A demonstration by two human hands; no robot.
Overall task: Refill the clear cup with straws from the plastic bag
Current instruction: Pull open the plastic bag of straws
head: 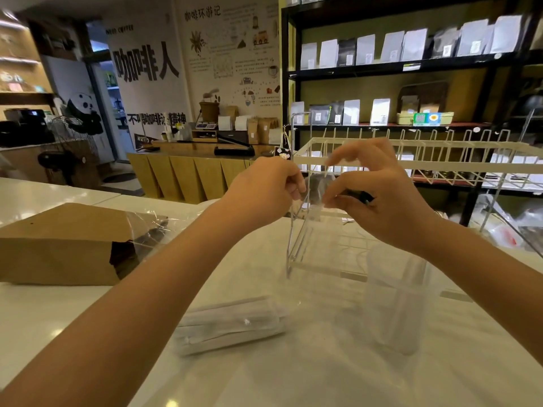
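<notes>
A tall clear cup stands on the white counter, below my right forearm; its contents are hard to make out. A bundle of white wrapped straws in a clear plastic bag lies on the counter under my left forearm. Both hands are raised above the counter, close together. My left hand and my right hand each pinch an edge of a small, blurred piece of clear plastic between them. Something dark shows behind my right fingers; I cannot tell what.
A brown paper bag with crumpled clear film at its mouth lies at the left. A clear acrylic stand rises behind the cup. A white wire rack spans the right, with shelves of pouches behind.
</notes>
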